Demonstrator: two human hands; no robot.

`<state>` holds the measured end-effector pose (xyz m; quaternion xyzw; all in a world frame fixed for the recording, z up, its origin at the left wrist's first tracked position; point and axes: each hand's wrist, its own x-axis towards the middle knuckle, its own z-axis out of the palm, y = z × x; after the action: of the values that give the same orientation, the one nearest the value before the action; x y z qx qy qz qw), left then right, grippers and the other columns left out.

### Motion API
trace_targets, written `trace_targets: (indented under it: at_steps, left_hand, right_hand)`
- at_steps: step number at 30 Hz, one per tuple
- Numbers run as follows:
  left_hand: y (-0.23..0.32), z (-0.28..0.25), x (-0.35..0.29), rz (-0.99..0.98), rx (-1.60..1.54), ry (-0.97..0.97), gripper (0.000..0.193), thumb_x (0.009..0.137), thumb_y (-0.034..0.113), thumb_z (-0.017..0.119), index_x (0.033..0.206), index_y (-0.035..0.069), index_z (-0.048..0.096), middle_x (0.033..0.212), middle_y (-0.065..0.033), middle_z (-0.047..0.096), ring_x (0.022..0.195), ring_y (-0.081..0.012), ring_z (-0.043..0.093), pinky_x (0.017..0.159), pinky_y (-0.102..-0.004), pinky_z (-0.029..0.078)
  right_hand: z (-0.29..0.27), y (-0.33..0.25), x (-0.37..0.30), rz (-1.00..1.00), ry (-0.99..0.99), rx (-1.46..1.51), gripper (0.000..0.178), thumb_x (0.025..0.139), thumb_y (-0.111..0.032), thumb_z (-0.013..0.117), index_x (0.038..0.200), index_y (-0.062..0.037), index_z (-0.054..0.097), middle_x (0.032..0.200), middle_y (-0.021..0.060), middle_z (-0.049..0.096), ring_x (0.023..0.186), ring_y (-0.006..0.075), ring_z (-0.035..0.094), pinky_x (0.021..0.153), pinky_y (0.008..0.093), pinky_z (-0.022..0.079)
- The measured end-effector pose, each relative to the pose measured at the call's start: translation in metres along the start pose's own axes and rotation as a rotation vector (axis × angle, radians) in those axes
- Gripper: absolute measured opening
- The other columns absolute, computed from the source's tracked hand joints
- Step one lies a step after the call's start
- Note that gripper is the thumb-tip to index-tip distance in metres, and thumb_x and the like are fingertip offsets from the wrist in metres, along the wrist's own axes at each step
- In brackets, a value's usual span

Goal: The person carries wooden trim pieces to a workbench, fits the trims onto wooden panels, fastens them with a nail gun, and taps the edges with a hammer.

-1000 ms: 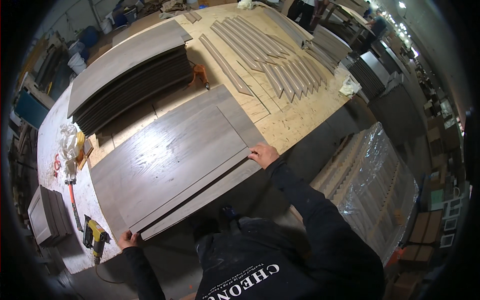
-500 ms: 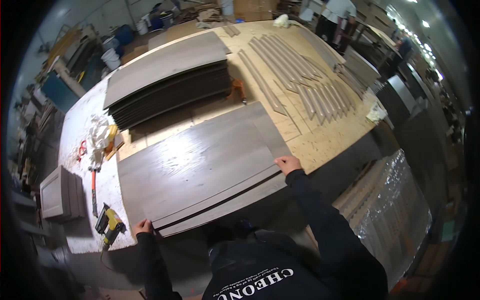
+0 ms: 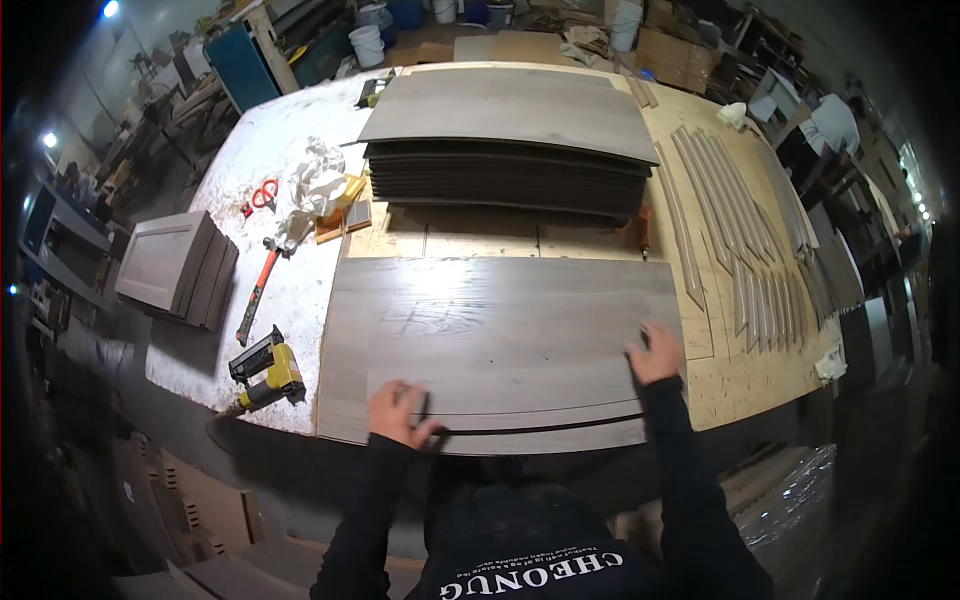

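Observation:
A large grey wood-grain panel (image 3: 500,330) lies flat on the plywood workbench (image 3: 745,370). Along its near side runs a narrow grey strip (image 3: 560,437), with a dark gap between the two. My left hand (image 3: 398,412) is at that near edge, left of centre, fingers curled over the panel's edge at the gap. My right hand (image 3: 655,352) rests flat on the panel close to its right end, fingers spread. Both dark sleeves come in from the lower edge.
A stack of grey panels (image 3: 510,150) fills the back of the bench. On the left lie a yellow nail gun (image 3: 265,370), an orange-handled hammer (image 3: 255,295), red scissors (image 3: 263,193), crumpled white sheeting (image 3: 310,190) and stacked cabinet doors (image 3: 175,265). Several thin mouldings (image 3: 740,230) lie right.
My hands have moved inward from the panel's outer corners along its near edge. The view has swung, so the panel now lies square in front of me.

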<state>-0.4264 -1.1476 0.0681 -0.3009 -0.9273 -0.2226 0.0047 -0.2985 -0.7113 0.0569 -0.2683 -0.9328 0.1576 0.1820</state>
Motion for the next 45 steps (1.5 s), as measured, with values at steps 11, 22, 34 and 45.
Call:
trace_targets:
  at_steps: [11, 22, 34, 45]
  left_hand:
    - [0.016, 0.033, 0.002, 0.303, -0.019, -0.149, 0.050, 0.072, 0.044, 0.070, 0.118, 0.026, 0.061, 0.130, -0.0108, 0.048, 0.124, -0.0311, 0.041, 0.103, -0.0532, 0.027]
    - [0.013, 0.033, 0.005, 0.241, -0.117, -0.166, 0.052, 0.072, 0.045, 0.071, 0.118, 0.025, 0.060, 0.129, -0.0089, 0.049, 0.122, -0.0290, 0.042, 0.101, -0.0525, 0.030]
    - [-0.115, 0.034, 0.088, -0.472, -0.351, 0.187, 0.036, 0.076, 0.017, 0.071, 0.107, 0.002, 0.064, 0.090, -0.0166, 0.058, 0.082, -0.0346, 0.056, 0.077, -0.0415, 0.046]
    - [-0.115, 0.047, 0.082, -0.623, -0.487, 0.410, 0.022, 0.075, 0.013, 0.072, 0.094, 0.002, 0.069, 0.086, -0.0148, 0.062, 0.079, -0.0267, 0.063, 0.073, -0.0352, 0.050]
  right_hand:
    - [0.150, -0.229, 0.070, -0.317, -0.309, 0.435, 0.017, 0.077, -0.023, 0.068, 0.084, -0.0077, 0.071, 0.081, 0.0125, 0.062, 0.082, 0.0331, 0.059, 0.074, 0.0414, 0.047]
    - [0.153, -0.258, 0.070, -0.319, -0.255, 0.510, 0.011, 0.076, -0.018, 0.069, 0.078, -0.0080, 0.066, 0.077, 0.0102, 0.061, 0.074, 0.0321, 0.058, 0.066, 0.0410, 0.046]
    - [0.083, -0.087, 0.048, 0.408, 0.263, -0.176, 0.054, 0.070, -0.031, 0.075, 0.116, -0.0076, 0.059, 0.125, 0.0190, 0.054, 0.117, 0.0339, 0.050, 0.098, 0.0437, 0.040]
    - [0.052, 0.022, 0.005, 0.820, 0.217, 0.399, 0.042, 0.081, -0.022, 0.073, 0.111, 0.0040, 0.062, 0.102, 0.0131, 0.063, 0.093, 0.0200, 0.057, 0.084, 0.0323, 0.046]
